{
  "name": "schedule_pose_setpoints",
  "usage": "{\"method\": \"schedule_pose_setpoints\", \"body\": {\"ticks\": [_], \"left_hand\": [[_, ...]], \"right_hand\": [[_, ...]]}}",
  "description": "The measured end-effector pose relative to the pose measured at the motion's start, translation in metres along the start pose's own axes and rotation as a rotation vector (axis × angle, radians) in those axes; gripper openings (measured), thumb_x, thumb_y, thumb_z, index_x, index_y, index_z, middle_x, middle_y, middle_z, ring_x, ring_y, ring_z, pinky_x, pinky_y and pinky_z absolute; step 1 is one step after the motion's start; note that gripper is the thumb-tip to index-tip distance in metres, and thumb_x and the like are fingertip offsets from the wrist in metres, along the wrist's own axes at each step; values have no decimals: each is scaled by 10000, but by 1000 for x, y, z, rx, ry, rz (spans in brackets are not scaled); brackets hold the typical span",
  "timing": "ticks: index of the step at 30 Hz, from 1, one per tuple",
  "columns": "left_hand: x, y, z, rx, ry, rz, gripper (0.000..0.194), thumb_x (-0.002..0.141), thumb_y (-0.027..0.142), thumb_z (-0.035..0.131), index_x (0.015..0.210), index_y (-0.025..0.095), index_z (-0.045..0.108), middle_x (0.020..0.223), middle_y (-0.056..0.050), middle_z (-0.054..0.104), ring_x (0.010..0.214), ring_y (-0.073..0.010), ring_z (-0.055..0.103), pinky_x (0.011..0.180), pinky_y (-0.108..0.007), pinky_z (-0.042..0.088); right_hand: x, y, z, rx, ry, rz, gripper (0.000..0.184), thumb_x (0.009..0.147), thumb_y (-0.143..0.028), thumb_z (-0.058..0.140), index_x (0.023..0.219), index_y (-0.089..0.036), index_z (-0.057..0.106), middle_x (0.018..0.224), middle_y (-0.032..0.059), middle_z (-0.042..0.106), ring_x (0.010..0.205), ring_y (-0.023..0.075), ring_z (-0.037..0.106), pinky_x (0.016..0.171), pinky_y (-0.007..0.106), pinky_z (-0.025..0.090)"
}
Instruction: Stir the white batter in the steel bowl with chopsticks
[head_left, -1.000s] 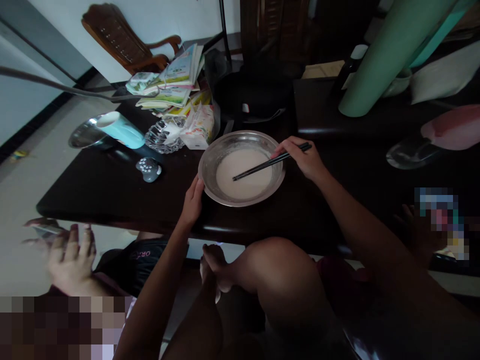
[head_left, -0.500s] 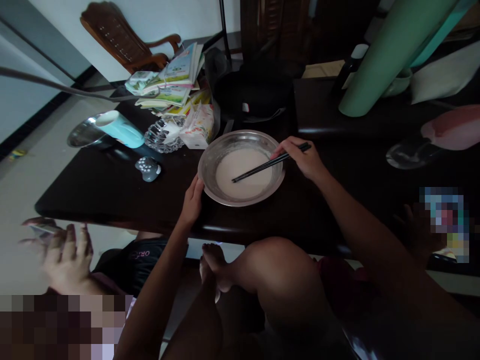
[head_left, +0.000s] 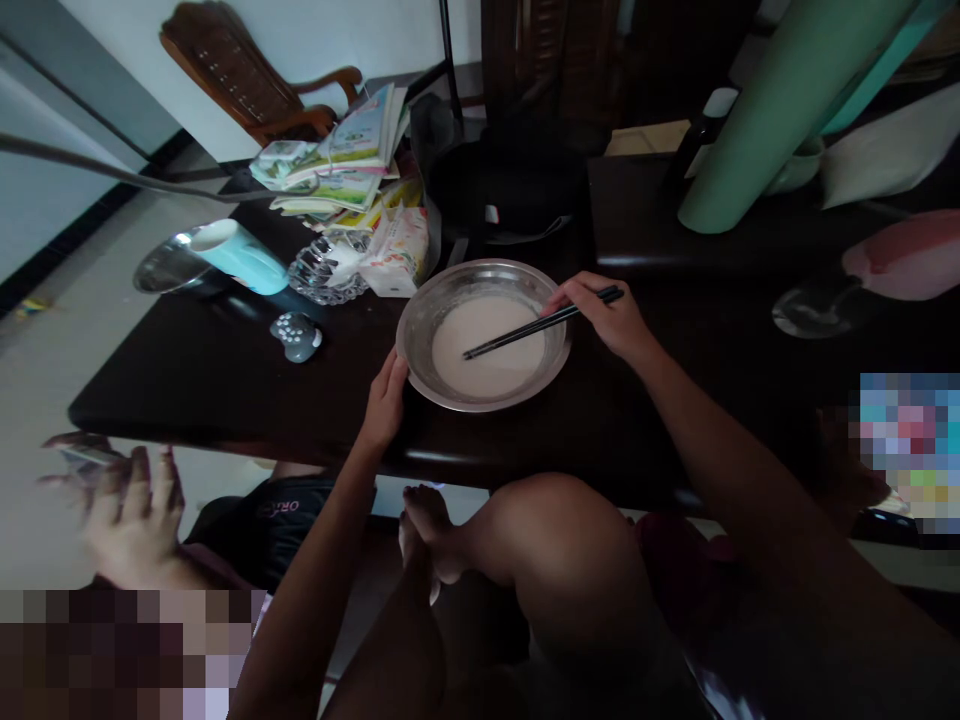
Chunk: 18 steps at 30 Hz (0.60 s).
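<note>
Left grip (head_left: pixel 384 402) 8 o'clock, curved | right grip (head_left: pixel 604 312) 2 o'clock, pinched | left forearm (head_left: pixel 307 590) 7 o'clock | right forearm (head_left: pixel 731 478) 4 o'clock

On the dark glossy wooden table (head_left: pixel 187 370) we see a small grey object with white dots (head_left: pixel 298 337), near a pale blue cylindrical cup (head_left: pixel 244 260). Beside a clear ribbed glass dish (head_left: pixel 315 278) we find a white flowered packet (head_left: pixel 399 252). Behind these we notice piled colourful paper booklets (head_left: pixel 360 145) and a carved brown wooden chair (head_left: pixel 221 75).
</note>
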<state>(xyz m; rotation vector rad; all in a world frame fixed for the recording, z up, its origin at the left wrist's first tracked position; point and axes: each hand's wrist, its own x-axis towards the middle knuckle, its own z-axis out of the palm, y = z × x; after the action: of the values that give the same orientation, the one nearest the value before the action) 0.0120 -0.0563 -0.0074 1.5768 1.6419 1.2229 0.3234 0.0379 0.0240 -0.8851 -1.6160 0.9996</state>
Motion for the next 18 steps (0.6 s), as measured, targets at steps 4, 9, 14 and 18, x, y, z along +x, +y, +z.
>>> {"method": "schedule_pose_setpoints", "body": {"ticks": [4, 9, 14, 18], "left_hand": [[0, -2, 0, -10, 4, 3, 639, 928, 634, 411, 1324, 172, 608, 1415, -93, 571, 1367, -269, 458, 1182, -432, 275], [1, -3, 0, -19, 0, -3, 646, 922, 644, 415, 1325, 177, 608, 1407, -93, 578, 1358, -276, 469, 1180, -445, 277], [1, 0, 0, 1, 10, -4, 635, 921, 641, 417, 1316, 186, 616, 1404, -81, 583, 1362, -269, 465, 1179, -409, 290], [0, 1, 0, -5, 2, 4, 622, 927, 630, 412, 1314, 187, 616, 1402, -82, 585, 1356, -272, 470, 1178, -424, 288]], "right_hand": [[4, 4, -9, -27, 141, -31, 369, 870, -580, 581, 787, -237, 692, 720, 11, 725, 770, 168, 710, 747, 313, 570], [9, 10, -24, -6, 246, 8, 433, 887, -615, 529, 740, -230, 662, 584, 0, 669, 594, 151, 676, 611, 292, 556], [0, 0, -2, 4, 10, 10, 383, 894, -570, 553, 747, -243, 688, 679, 5, 721, 698, 155, 700, 724, 317, 578], [2, 0, -4, -29, 68, -20, 341, 899, -527, 571, 751, -240, 683, 742, 7, 731, 796, 164, 711, 785, 325, 569]]}}
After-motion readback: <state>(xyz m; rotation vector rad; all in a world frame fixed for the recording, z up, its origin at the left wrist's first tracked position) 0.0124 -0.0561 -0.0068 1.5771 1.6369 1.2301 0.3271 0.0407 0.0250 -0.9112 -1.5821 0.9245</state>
